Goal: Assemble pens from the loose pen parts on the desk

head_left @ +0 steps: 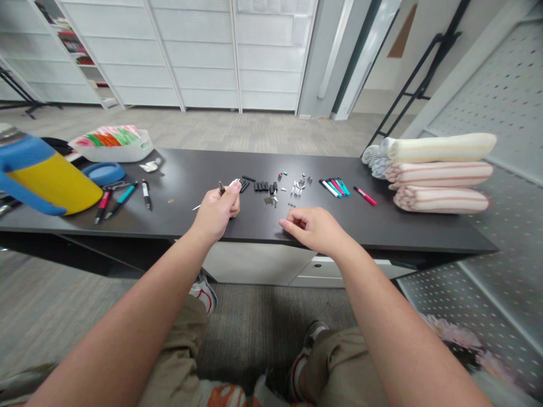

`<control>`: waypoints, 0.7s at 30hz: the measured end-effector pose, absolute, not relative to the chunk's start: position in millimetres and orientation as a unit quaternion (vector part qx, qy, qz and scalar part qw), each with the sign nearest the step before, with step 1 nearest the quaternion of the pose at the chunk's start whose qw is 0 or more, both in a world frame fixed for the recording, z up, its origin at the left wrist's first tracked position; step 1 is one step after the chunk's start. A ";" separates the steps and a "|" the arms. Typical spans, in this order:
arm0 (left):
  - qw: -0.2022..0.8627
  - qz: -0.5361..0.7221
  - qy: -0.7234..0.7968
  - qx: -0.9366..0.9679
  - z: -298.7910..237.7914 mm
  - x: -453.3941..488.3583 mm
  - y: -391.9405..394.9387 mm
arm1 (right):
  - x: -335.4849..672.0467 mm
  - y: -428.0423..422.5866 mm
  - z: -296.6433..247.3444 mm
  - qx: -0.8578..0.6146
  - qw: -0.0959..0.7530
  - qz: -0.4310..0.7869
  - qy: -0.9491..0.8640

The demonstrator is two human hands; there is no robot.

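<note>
In the head view, the person's left hand (pixel 218 212) is closed around slim pen parts (pixel 222 188), left of a row of black pen grips (pixel 262 186). The right hand (pixel 313 227) curls loosely near the tabletop's (pixel 254 223) front edge; whether it pinches anything cannot be told. Coloured pen barrels (pixel 338 187) lie beyond it.

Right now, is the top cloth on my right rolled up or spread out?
Rolled up: the cream cloth forms a long, rounded bundle lying on top of the striped rolls.
</note>
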State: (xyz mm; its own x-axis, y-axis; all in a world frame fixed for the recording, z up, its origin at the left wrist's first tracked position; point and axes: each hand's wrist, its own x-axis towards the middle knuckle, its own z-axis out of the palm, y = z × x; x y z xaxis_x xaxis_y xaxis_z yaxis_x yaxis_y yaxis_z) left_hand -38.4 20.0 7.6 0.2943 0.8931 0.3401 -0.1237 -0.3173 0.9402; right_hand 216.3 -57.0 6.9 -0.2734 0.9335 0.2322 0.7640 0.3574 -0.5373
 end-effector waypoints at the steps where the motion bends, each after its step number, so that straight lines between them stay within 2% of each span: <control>1: 0.498 0.510 0.304 0.632 7.3 -38.4 20.1 | 216.3 -56.9 6.7 -0.544 0.261 0.161 -0.781; 14: 0.494 0.515 0.303 0.631 6.3 -38.4 20.4 | 216.8 -59.2 10.5 -0.544 0.276 0.199 -0.767; 21: 0.481 0.507 0.320 0.640 6.8 -38.5 19.3 | 220.0 -57.2 7.1 -0.535 0.294 0.182 -0.771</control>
